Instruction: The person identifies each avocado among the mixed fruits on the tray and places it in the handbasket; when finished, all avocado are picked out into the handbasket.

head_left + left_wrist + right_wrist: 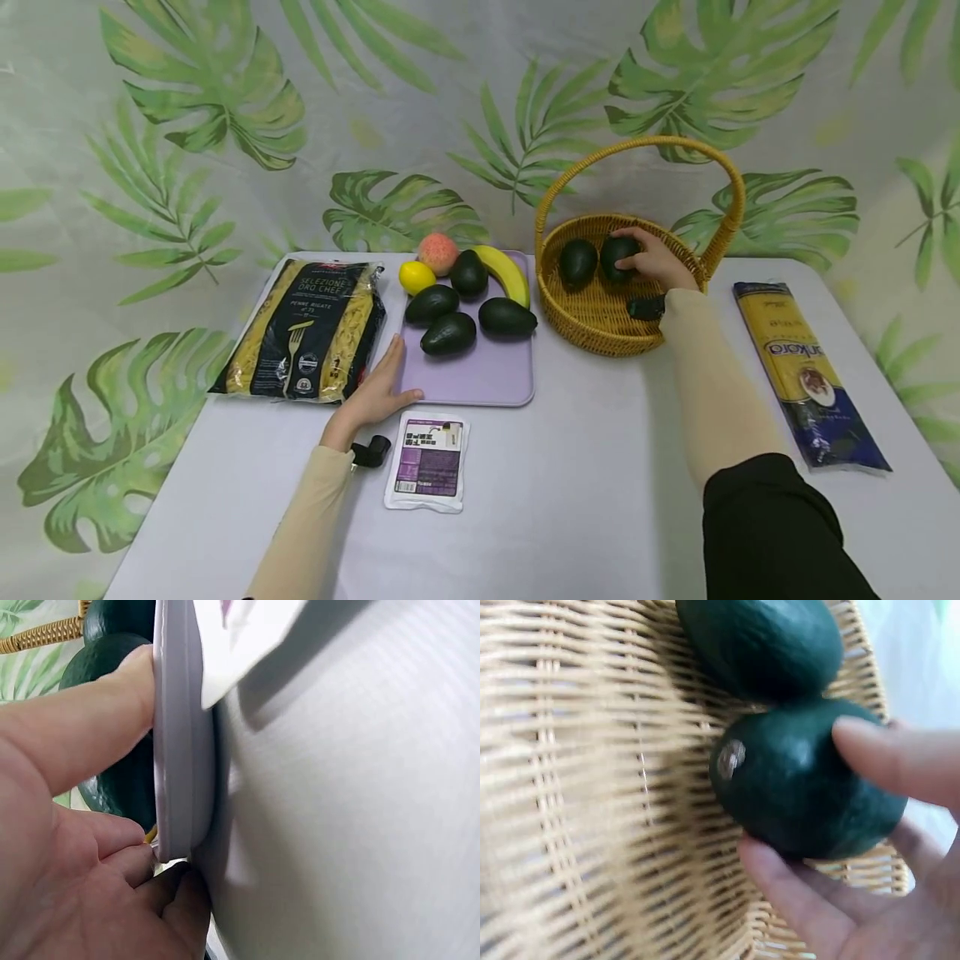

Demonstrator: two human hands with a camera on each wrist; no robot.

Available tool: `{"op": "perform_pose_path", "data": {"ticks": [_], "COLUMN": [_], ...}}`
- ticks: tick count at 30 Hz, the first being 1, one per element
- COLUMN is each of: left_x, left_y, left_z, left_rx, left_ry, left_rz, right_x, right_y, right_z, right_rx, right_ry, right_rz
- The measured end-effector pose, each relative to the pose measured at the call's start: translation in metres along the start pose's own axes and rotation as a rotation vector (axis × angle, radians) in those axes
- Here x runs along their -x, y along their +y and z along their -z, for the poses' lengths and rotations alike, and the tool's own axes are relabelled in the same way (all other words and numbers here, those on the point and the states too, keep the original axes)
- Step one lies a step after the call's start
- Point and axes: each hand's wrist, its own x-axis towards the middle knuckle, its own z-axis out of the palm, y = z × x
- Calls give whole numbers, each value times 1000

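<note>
1 smooth tray (480, 385) touches the spread left hand (377, 393) — right hand (657, 260) grips a glossy, oval avocado (795, 784).

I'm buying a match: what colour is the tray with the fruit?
Pale lilac; the tray shows best in the head view.

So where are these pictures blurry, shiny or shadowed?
Right wrist: the basket looks blurred, the held avocado has a soft highlight; left wrist: the packet casts a shadow on the table; head: fairly crisp, soft shadow beside the right sleeve.

Both arms (712, 392) extend forward, right hand (654, 257) curled, left hand (374, 395) splayed.
</note>
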Motion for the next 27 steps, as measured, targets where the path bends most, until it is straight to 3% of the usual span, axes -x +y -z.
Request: {"op": "perform_pose_path", "data": {"ticks": [7, 17, 23, 27], "left_x": [-1, -2, -1, -1], "left_y": [-2, -4, -4, -4], "left_z": [-3, -4, -3, -3], "left_rx": [-11, -19, -14, -18], "left_ry": [3, 12, 22, 27], "left_rz": [-3, -7, 0, -1], "right_x": [5, 23, 46, 58], "right_y": [-3, -10, -19, -29], "right_z": [-4, 6, 4, -8], "right_rx": [32, 69, -40, -119], "right_ry": [-19, -55, -99, -160], "right_rz": [7, 97, 176, 236]}}
